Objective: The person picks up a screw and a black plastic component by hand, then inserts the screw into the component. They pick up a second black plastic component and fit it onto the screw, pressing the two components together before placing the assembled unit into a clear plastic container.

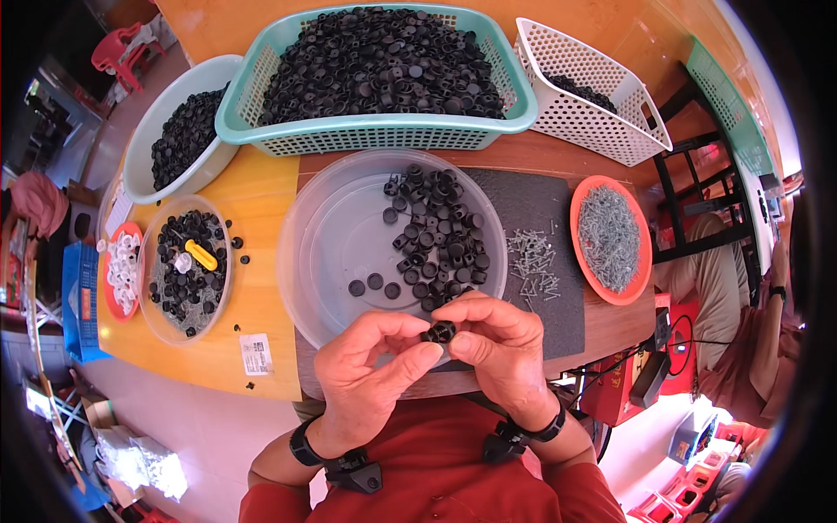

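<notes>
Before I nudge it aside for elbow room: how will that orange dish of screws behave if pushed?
The orange dish looks shallow and is heaped with screws, so probably heavy for its size. It should slide rather than tip, but a jolt may spill screws over the low rim.

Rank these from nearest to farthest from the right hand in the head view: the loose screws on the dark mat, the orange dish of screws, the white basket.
From the right hand:
1. Loose screws, just above it on the mat.
2. Orange dish of screws, farther right.
3. White basket, at the table's far right.
</notes>
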Action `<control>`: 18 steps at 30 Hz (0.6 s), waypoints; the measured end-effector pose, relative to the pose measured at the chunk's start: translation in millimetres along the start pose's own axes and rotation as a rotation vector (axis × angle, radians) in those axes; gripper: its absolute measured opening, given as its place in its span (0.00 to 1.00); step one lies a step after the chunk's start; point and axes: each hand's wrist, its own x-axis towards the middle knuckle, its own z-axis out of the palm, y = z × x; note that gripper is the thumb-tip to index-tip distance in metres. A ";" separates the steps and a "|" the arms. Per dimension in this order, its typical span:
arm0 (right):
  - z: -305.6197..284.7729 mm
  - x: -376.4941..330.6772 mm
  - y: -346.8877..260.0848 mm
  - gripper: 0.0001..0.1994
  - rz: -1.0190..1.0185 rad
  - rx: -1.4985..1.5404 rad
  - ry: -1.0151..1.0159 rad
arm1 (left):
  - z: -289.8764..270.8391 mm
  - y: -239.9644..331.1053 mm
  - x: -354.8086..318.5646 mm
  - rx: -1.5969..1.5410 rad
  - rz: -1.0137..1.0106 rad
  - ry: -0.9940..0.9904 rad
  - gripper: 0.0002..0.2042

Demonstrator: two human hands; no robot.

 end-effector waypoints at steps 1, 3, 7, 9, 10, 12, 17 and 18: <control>0.0 -0.3 0.1 0.14 -0.015 -0.032 0.000 | -0.4 -0.1 0.0 0.036 0.004 0.002 0.09; 1.1 -1.5 0.1 0.14 -0.031 -0.095 0.013 | -1.0 -0.4 0.2 0.072 0.006 0.003 0.09; 4.0 -4.8 -4.6 0.14 -0.080 -0.364 0.060 | -2.0 1.7 1.0 0.098 -0.005 -0.001 0.09; 5.9 -5.2 -7.1 0.14 -0.107 -0.419 0.058 | -3.1 2.7 1.1 0.097 -0.025 -0.011 0.10; 6.6 -5.2 -7.6 0.14 -0.135 -0.475 0.055 | -3.7 2.4 1.0 0.045 -0.044 -0.021 0.11; 7.0 -5.0 -7.3 0.14 -0.163 -0.504 0.056 | -4.3 1.2 1.3 -0.006 -0.065 -0.033 0.12; 8.6 -7.6 -8.2 0.14 -0.194 -0.537 0.074 | -4.0 -0.6 1.5 -0.020 -0.079 -0.050 0.15; 8.8 -8.1 -8.3 0.14 -0.200 -0.538 0.076 | -3.9 -1.0 1.3 -0.020 -0.081 -0.051 0.15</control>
